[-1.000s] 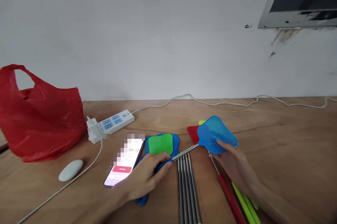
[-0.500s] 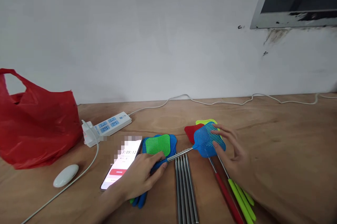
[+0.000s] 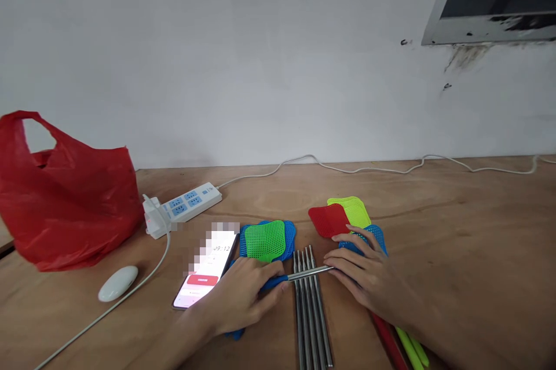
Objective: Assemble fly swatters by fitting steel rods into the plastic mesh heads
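Observation:
My left hand (image 3: 243,295) is closed round the blue handle of a blue fly swatter (image 3: 373,238), just in front of a green swatter head (image 3: 264,240) lying on blue heads. The swatter's metal rod (image 3: 309,273) runs right across several loose metal rods (image 3: 310,312). My right hand (image 3: 362,274) lies on the blue mesh head with curled fingers, fingertips at the rod's end. Behind it rest a red head (image 3: 329,220) and a yellow-green head (image 3: 354,211).
A phone (image 3: 207,274) with a lit screen lies left of my left hand. A white mouse (image 3: 117,282), a power strip (image 3: 185,205) with cables and a red plastic bag (image 3: 65,196) stand at the left. Red and yellow-green handles (image 3: 402,347) poke out under my right forearm. The wall runs behind the wooden table (image 3: 478,231).
The blue swatter has come down from a raised tilt onto the table, nearer to me. My right hand moved from the head's side to on top of it.

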The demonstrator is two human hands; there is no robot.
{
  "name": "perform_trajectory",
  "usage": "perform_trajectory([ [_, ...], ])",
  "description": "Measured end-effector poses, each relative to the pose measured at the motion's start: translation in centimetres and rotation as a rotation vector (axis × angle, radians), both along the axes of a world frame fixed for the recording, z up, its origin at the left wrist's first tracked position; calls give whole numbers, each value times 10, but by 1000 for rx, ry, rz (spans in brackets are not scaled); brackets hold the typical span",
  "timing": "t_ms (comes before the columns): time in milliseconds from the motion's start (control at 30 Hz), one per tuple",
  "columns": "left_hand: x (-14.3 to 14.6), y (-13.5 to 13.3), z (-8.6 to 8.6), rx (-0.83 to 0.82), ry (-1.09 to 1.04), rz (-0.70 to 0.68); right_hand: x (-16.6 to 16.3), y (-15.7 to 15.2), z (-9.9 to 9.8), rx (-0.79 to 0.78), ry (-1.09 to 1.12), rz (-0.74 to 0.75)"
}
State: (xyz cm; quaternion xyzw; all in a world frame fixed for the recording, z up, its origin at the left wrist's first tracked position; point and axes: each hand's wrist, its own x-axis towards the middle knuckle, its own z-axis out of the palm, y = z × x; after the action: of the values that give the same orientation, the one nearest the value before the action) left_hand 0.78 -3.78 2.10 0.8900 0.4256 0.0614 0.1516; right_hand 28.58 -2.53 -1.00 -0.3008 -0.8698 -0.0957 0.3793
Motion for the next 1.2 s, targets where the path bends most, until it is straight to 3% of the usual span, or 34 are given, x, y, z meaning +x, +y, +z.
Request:
perform_trajectory([
  [367,3,4,1,93,88,-104,-7,-2,-2,-10,4,-13],
  [633,12,-2,26,174,190,-163,-15,-17,22,153,-271,-113],
  [800,21,-20,33,140,198,-165,-17,-31,29,104,-317,-100],
  [933,7,-23,24,106,202,-135,4,-32,32,-5,-257,-69],
  [1033,-18,-20,15,161,166,-4,34,-29,29,-28,-175,-154],
  [1200,-38,-19,16,71,170,-46,60,-30,24,-48,-282,-106],
])
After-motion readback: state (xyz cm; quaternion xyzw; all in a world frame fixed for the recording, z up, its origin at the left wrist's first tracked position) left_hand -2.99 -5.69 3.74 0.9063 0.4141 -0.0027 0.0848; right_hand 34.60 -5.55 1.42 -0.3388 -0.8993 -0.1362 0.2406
